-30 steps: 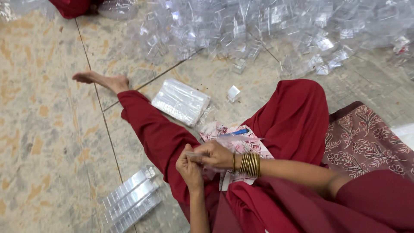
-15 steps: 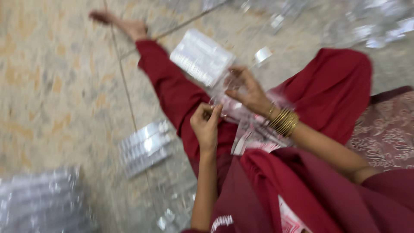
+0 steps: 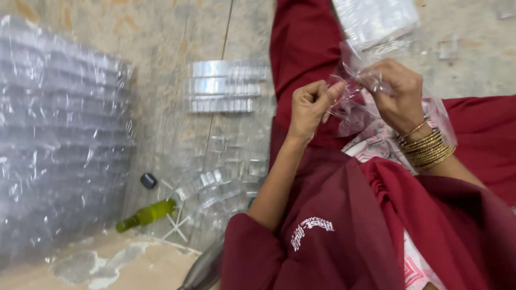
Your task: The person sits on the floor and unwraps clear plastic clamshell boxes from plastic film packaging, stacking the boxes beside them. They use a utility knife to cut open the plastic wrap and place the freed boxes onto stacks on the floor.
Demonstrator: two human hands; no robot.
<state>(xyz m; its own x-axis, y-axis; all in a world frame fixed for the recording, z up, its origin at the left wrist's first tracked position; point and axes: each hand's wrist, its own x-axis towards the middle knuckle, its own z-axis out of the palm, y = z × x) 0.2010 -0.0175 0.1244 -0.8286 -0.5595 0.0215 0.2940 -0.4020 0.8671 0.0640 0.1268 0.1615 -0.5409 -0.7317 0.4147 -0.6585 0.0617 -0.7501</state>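
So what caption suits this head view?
Left hand and right hand pinch a clear plastic bag over a lap in red cloth.

I see the plastic bag between my left hand and right hand, above my lap. The stacked trays lie on the floor to their left, the bottle nearer me.

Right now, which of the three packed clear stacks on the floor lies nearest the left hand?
The bottom stack of the three, closest to the left hand; the other two lie beyond it.

3 clear stacks, 1 green bottle, 1 black cap
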